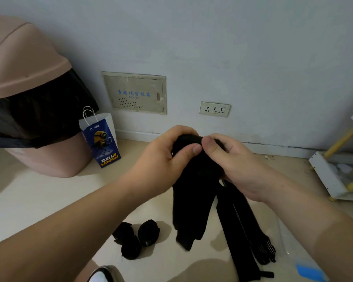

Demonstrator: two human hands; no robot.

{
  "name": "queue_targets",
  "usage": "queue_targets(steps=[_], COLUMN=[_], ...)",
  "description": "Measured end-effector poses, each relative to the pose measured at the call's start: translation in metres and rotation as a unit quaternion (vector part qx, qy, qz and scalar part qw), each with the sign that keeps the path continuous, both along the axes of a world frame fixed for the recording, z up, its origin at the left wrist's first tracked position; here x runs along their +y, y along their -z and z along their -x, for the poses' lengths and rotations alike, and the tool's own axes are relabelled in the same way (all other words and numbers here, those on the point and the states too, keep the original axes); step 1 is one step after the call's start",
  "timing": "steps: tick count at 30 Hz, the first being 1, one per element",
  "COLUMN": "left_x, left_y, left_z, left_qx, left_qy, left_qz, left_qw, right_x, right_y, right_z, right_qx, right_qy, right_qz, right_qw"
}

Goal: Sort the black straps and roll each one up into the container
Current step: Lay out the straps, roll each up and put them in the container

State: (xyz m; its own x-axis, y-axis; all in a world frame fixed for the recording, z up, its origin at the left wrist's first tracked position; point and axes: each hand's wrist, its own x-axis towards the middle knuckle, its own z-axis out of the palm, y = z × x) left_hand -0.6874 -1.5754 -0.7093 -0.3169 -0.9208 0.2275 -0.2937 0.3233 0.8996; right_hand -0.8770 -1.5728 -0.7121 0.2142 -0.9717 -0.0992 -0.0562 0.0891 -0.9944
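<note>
Both hands hold up a bundle of black straps (194, 192) in front of the wall. My left hand (161, 159) grips the bundle's top from the left, thumb pressed on the fabric. My right hand (234, 159) pinches the top edge from the right. The loose ends hang down, and one long strap (238, 226) trails to the floor. Three rolled-up black straps (135, 239) lie together on the floor below my left forearm. A clear plastic container (293, 241) with a blue clip (310, 271) sits at the lower right, partly hidden by my right arm.
A pink swing-lid bin (29, 98) with a black liner stands at the left, a blue paper bag (102, 139) beside it. The wall carries a panel (135, 94) and a socket strip (214, 109). A white and yellow rack (338, 169) stands at the right.
</note>
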Motion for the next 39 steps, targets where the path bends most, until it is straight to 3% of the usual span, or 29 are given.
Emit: queue_targets(steps=[5, 10, 14, 19, 24, 26, 32, 36, 39], left_x=[0.000, -0.001, -0.003, -0.002, 0.003, 0.003, -0.002, -0.003, -0.003], left_y=[-0.003, 0.005, 0.006, -0.002, -0.004, -0.006, 0.003, 0.003, 0.004], left_z=[-0.005, 0.000, 0.000, -0.004, -0.007, -0.007, -0.008, -0.006, -0.002], left_qx=[0.103, 0.096, 0.059, 0.053, -0.011, 0.011, 0.110, 0.098, 0.082], left_qy=[0.033, 0.010, -0.003, -0.006, 0.012, -0.003, 0.038, 0.031, -0.003], left_qz=[-0.168, -0.250, -0.238, -0.132, -0.042, -0.060, -0.280, -0.277, -0.214], left_qw=[0.980, 0.963, 0.970, 0.990, 0.999, 0.998, 0.953, 0.955, 0.973], right_x=[0.001, 0.004, 0.004, 0.000, -0.001, -0.001, -0.002, -0.003, -0.002], right_y=[0.006, 0.011, 0.013, 0.001, 0.006, 0.008, 0.008, 0.014, 0.007], right_z=[-0.003, -0.007, -0.006, -0.001, -0.003, -0.003, -0.003, -0.001, -0.001], right_qx=[-0.089, -0.086, -0.065, -0.121, -0.029, -0.060, -0.122, -0.086, -0.111], right_qy=[0.005, 0.012, 0.019, -0.008, -0.004, 0.008, 0.008, 0.006, 0.025], right_qz=[-0.010, 0.020, 0.034, -0.062, -0.067, -0.054, -0.024, 0.020, -0.023], right_qw=[0.996, 0.996, 0.997, 0.991, 0.997, 0.997, 0.992, 0.996, 0.993])
